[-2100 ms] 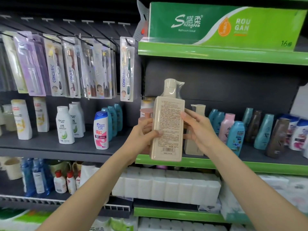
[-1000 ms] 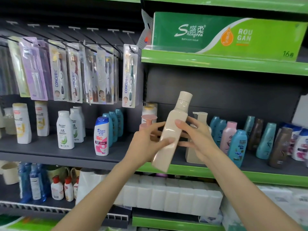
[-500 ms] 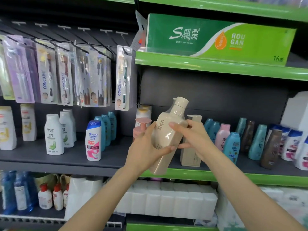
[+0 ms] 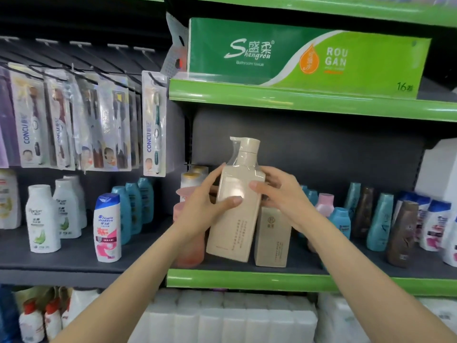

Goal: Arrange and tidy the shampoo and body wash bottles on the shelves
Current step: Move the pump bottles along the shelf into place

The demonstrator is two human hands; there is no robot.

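A person's left hand [image 4: 197,209] and right hand [image 4: 279,194] both grip a beige pump bottle [image 4: 237,206], tilted just above the green-edged shelf [image 4: 247,280]; set down carelessly, it could topple its beige twin [image 4: 272,238] or the pink bottle [image 4: 188,246] alongside.

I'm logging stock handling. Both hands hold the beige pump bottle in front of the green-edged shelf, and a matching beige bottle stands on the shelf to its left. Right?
Not quite. In the head view both hands, left hand and right hand, do hold the beige pump bottle at the green-edged shelf, but the matching beige bottle stands to its right, not its left.
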